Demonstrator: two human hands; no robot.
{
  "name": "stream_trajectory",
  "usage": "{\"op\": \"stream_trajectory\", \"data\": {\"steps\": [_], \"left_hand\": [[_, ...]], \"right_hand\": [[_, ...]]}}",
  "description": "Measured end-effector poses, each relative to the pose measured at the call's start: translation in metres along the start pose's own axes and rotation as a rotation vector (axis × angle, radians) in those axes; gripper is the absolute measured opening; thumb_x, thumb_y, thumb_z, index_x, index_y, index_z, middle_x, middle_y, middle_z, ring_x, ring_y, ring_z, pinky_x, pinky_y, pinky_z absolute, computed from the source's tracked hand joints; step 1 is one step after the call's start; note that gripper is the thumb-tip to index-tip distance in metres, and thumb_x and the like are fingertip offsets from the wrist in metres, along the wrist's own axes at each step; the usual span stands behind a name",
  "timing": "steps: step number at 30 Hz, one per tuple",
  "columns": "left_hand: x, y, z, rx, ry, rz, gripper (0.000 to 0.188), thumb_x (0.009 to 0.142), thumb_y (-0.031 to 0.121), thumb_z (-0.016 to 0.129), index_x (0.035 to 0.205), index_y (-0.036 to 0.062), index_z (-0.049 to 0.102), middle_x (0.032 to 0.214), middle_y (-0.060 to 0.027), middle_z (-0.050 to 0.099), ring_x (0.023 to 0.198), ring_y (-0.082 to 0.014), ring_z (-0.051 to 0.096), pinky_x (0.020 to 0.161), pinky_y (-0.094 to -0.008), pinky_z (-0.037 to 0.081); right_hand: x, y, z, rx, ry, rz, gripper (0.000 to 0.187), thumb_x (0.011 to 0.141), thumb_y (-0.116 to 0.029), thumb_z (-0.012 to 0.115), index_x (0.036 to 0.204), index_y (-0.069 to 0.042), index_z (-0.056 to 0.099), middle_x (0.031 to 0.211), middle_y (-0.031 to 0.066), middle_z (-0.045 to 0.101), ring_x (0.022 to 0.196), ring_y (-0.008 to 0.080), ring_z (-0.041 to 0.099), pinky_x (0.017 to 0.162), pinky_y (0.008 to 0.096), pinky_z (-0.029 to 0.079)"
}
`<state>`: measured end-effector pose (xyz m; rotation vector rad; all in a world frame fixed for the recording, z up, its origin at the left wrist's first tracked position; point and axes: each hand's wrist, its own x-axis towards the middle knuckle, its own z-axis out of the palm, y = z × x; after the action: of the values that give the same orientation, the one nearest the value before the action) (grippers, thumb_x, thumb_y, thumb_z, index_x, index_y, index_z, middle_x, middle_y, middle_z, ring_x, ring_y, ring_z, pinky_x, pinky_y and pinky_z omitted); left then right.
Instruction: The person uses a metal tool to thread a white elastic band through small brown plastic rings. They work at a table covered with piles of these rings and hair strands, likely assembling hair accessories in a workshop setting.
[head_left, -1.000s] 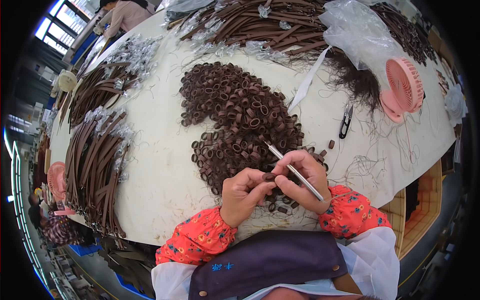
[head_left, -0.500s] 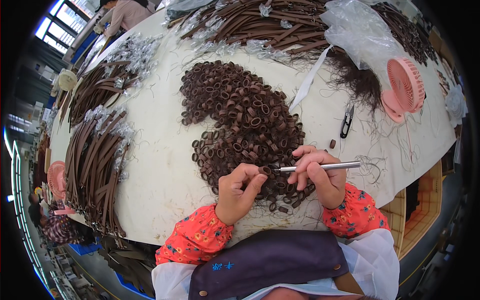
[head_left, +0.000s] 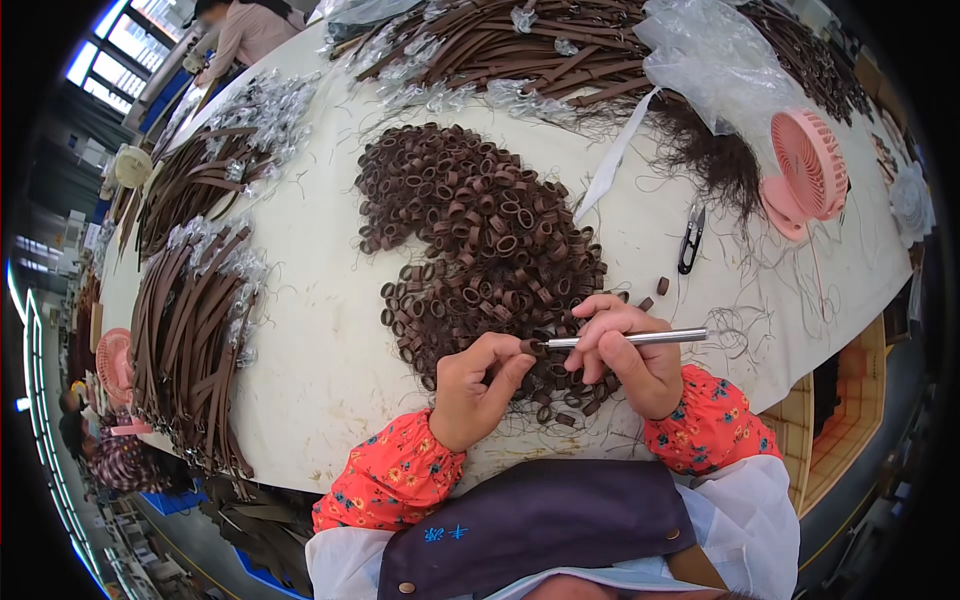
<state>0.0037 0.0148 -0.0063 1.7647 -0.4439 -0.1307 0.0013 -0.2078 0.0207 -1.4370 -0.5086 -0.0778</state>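
Observation:
Between thumb and forefinger, my left hand [head_left: 478,388] pinches a small brown strap loop [head_left: 532,347]. My right hand [head_left: 630,355] grips a slim silver pen-like tool [head_left: 655,337] much as one holds a pencil. Its thin tip meets the loop's right side; whether it enters the loop is too small to tell. Just beyond both hands spreads a big heap of similar brown loops [head_left: 480,220], with several scattered at its near edge. One separate loop [head_left: 662,286] lies to the right, beyond my right hand.
Black thread snips [head_left: 691,240] and a pink fan [head_left: 806,170] are at right on the white table [head_left: 320,350]. Brown straps [head_left: 185,340] with clear plastic lie along the left; more straps [head_left: 510,50] and a plastic bag [head_left: 715,60] are at the back. Another person [head_left: 245,40] works far left.
The tool has shifted slightly left, its tip closer against the loop, and my right hand's fingers have moved a little along with it. My left hand keeps its pinch.

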Motion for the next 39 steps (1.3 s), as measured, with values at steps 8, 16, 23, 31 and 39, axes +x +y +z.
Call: {"op": "stream_trajectory", "data": {"steps": [8, 16, 23, 31, 39], "left_hand": [[0.002, 0.005, 0.006, -0.076, 0.062, -0.032, 0.005, 0.091, 0.004, 0.064, 0.095, 0.0014, 0.064, 0.065, -0.0006, 0.059, 0.056, -0.0039, 0.052, 0.052, -0.0202, 0.04], [0.003, 0.009, 0.002, -0.037, 0.055, -0.026, 0.003, 0.092, 0.003, 0.063, 0.094, 0.0015, 0.063, 0.066, -0.0014, 0.061, 0.058, -0.0041, 0.057, 0.053, -0.02, 0.044], [0.009, 0.011, -0.012, 0.324, 0.326, 0.094, 0.01, 0.088, -0.004, 0.062, 0.096, 0.0011, 0.06, 0.086, -0.0054, 0.061, 0.075, -0.0111, 0.06, 0.067, -0.0231, 0.048], [0.018, 0.022, -0.014, 0.682, -0.155, 0.353, 0.025, 0.071, 0.008, 0.075, 0.094, 0.0177, 0.071, 0.088, 0.0008, 0.053, 0.078, -0.0199, 0.049, 0.074, -0.0341, 0.035], [0.016, 0.02, -0.008, 0.766, -0.237, 0.32, 0.018, 0.075, 0.013, 0.074, 0.093, 0.0157, 0.069, 0.087, -0.0003, 0.052, 0.081, -0.0202, 0.05, 0.075, -0.0346, 0.036]], "right_hand": [[-0.001, 0.003, 0.001, -0.059, -0.037, -0.035, 0.016, 0.1, -0.015, 0.049, 0.1, -0.003, 0.061, 0.068, 0.001, 0.064, 0.069, 0.0117, 0.064, 0.098, 0.0378, 0.039], [0.001, 0.001, -0.001, -0.11, -0.036, -0.005, 0.015, 0.099, -0.013, 0.05, 0.097, -0.004, 0.061, 0.067, 0.0008, 0.063, 0.063, 0.0105, 0.062, 0.097, 0.0379, 0.04], [0.002, -0.006, -0.009, -0.094, 0.169, -0.004, 0.021, 0.099, -0.013, 0.047, 0.087, -0.003, 0.061, 0.06, -0.0017, 0.055, 0.059, 0.0083, 0.056, 0.096, 0.0377, 0.041], [0.004, -0.008, -0.006, -0.129, 0.195, 0.012, 0.02, 0.099, -0.014, 0.048, 0.09, -0.002, 0.062, 0.062, -0.0011, 0.056, 0.061, 0.0084, 0.057, 0.097, 0.0367, 0.04], [0.001, -0.005, -0.009, -0.133, 0.139, -0.016, 0.018, 0.099, -0.013, 0.048, 0.094, -0.002, 0.062, 0.065, -0.0003, 0.058, 0.063, 0.0085, 0.058, 0.097, 0.0366, 0.04]]}}
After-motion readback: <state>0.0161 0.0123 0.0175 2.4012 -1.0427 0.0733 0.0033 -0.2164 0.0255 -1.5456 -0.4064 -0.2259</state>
